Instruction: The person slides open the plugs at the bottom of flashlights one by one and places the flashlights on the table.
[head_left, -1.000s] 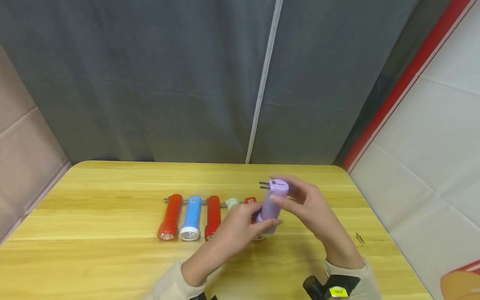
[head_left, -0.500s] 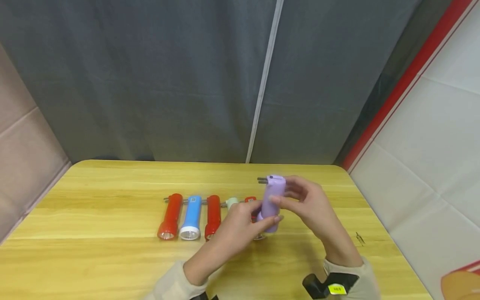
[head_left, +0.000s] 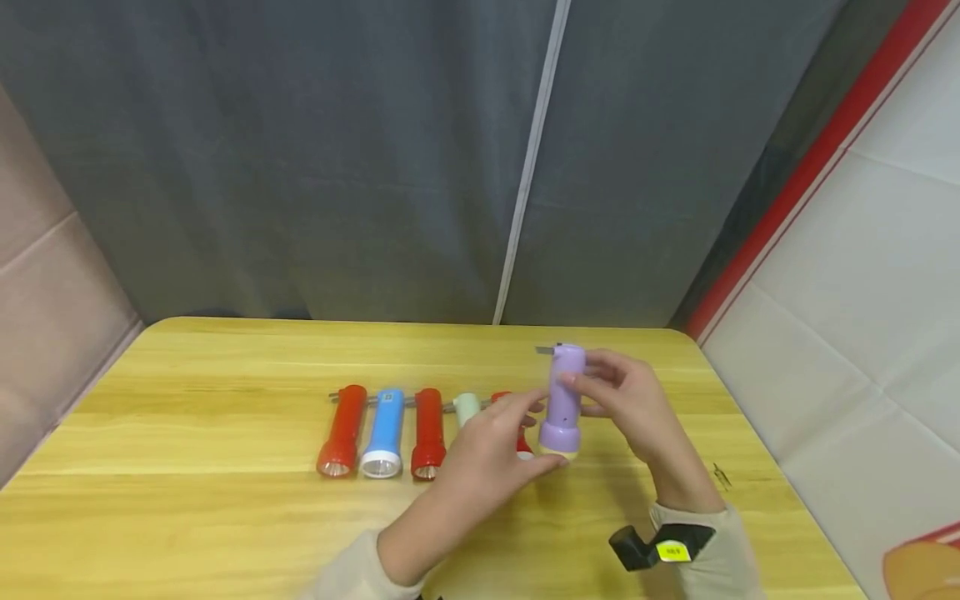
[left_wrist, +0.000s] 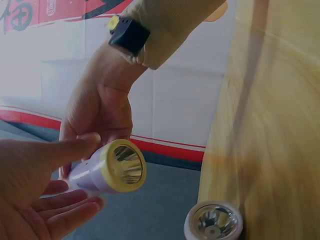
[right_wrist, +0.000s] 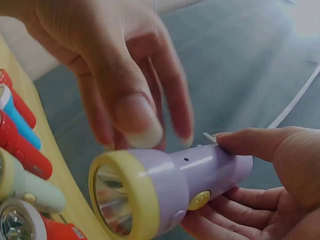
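A lilac flashlight [head_left: 564, 404] with a yellow lens rim is held above the table, its lens end down and plug prongs sticking out leftward at the top. My right hand [head_left: 633, 408] grips its body, thumb across the near side. Close to the lens end is my left hand [head_left: 483, 458], fingers spread and extended, not wrapped round it. The right wrist view shows a yellow switch [right_wrist: 200, 200] on the flashlight's side, with the left thumb [right_wrist: 140, 120] right over the flashlight head. Behind the left hand lie a pale green flashlight [head_left: 467, 406] and a red one [head_left: 523, 446], both partly hidden.
Left of the hands, a red flashlight [head_left: 348, 429], a blue one [head_left: 386, 432] and another red one [head_left: 428, 433] lie in a row on the wooden table [head_left: 225, 517], lenses toward me. A small dark mark [head_left: 721, 477] shows at the right. Behind hangs a grey curtain [head_left: 300, 167].
My left hand has let go of the lilac flashlight's lower end. My right hand has shifted the flashlight slightly right and turned it, so its prongs now line up edge-on.
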